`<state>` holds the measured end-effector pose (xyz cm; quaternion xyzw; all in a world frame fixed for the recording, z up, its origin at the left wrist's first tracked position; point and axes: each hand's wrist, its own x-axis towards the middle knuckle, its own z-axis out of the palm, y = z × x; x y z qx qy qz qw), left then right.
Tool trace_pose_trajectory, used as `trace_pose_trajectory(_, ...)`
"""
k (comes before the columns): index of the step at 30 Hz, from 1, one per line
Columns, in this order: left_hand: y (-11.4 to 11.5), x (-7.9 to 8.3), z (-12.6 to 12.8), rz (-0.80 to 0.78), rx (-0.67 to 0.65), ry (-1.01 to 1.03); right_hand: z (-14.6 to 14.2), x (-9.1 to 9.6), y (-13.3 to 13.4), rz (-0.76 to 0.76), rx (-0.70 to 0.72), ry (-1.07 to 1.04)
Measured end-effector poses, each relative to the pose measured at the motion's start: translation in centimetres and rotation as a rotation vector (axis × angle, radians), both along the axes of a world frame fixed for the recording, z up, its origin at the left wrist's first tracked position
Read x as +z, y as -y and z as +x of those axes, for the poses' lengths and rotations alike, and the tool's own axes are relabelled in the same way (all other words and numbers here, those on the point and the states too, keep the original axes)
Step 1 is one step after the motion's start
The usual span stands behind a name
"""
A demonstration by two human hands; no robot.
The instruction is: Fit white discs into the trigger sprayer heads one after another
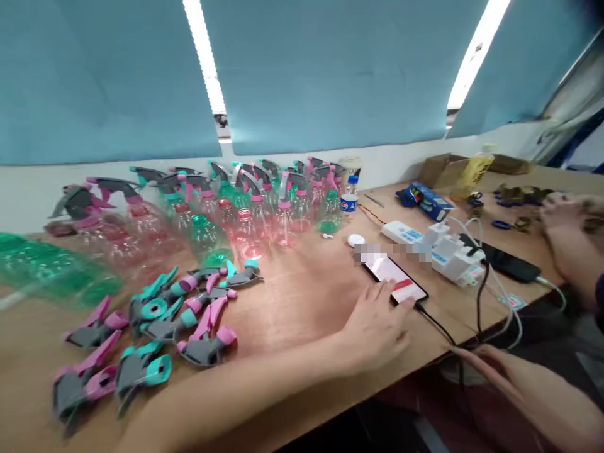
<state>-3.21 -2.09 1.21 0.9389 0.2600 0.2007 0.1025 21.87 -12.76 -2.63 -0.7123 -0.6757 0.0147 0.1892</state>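
A lit smartphone [394, 277] lies on the wooden table with a black cable plugged into its near end. My left hand [377, 327] rests over the phone's near edge, fingers stretched out and touching it. Beyond the table's front edge is my right hand [523, 384], palm turned inward, its fingers extended beside the black cable [436, 324]. I see no object in its grasp. Loose spray trigger heads [207, 346] in grey, pink and teal are spread to the left of my left forearm. Behind them stand clear pink and green spray bottles [248, 236], several fitted with trigger heads.
A white power strip [401, 233] with chargers and tangled cables lies right of the phone, near a black phone [504, 258]. Farther back are a Pepsi bottle [350, 195], a blue box [427, 200] and a yellow bottle [474, 173]. Another person's hand [561, 207] is at far right.
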Motion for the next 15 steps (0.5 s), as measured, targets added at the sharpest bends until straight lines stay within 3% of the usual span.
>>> trace_pose_trajectory(3, 2.2, 0.9, -3.8, -0.101, 0.040, -0.002, -0.4, 2.1, -4.0, 0.088, 0.011, 0.052)
trace_pose_trajectory(5, 3.6, 1.2, -6.4, -0.170, 0.064, 0.001, -2.7, 3.9, -9.1, 0.151, -0.039, 0.042)
trace_pose_trajectory(8, 5.3, 1.3, -9.6, -0.266, 0.103, 0.028, -7.6, 5.5, -17.6, 0.192, 0.130, 0.112)
trace_pose_trajectory(11, 6.1, 0.8, -12.0, -0.252, 0.133, 0.083, -12.0, 4.7, -24.1, 0.174, 0.269, 0.163)
trace_pose_trajectory(15, 6.3, -0.2, -14.2, -0.130, 0.145, 0.190, -15.1, 2.7, -27.9, 0.161, 0.333, 0.222)
